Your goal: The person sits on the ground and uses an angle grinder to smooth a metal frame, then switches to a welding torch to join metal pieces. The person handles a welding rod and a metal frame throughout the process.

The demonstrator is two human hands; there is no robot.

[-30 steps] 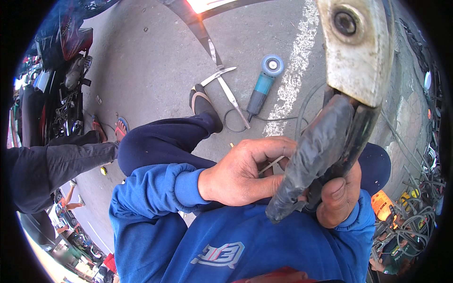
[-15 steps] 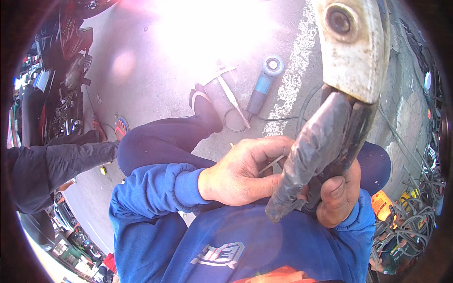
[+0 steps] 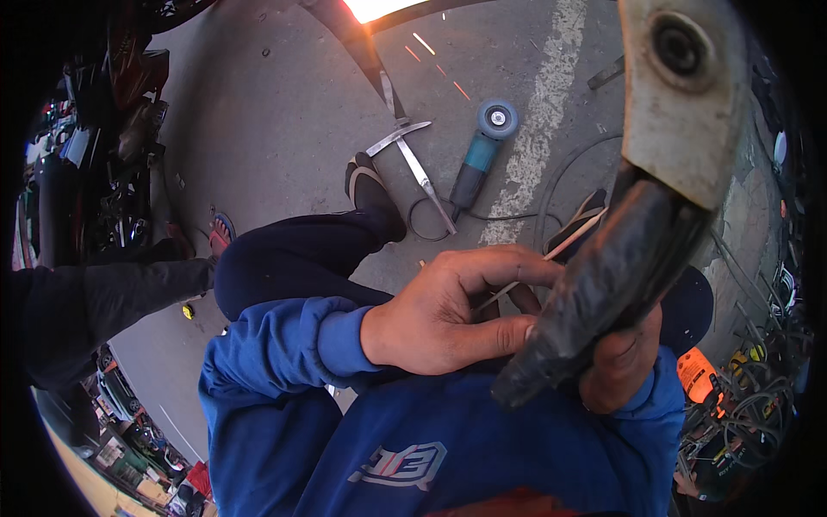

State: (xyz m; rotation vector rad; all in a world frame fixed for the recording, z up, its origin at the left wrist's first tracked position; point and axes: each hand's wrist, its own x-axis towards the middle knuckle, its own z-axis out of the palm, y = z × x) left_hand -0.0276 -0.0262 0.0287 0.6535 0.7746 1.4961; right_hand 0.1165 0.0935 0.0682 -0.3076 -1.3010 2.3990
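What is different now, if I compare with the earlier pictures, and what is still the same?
The white bolted part and the upper black wrapped piece shifted right; more of the thin rod shows. Sparks appeared, and the glare of half a second ago shrank. The left hand still holds the rod; grinder and hammer-shaped tool did not move.

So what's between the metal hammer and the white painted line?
The teal angle grinder: in the head view it lies right of the hammer and left of the painted line.
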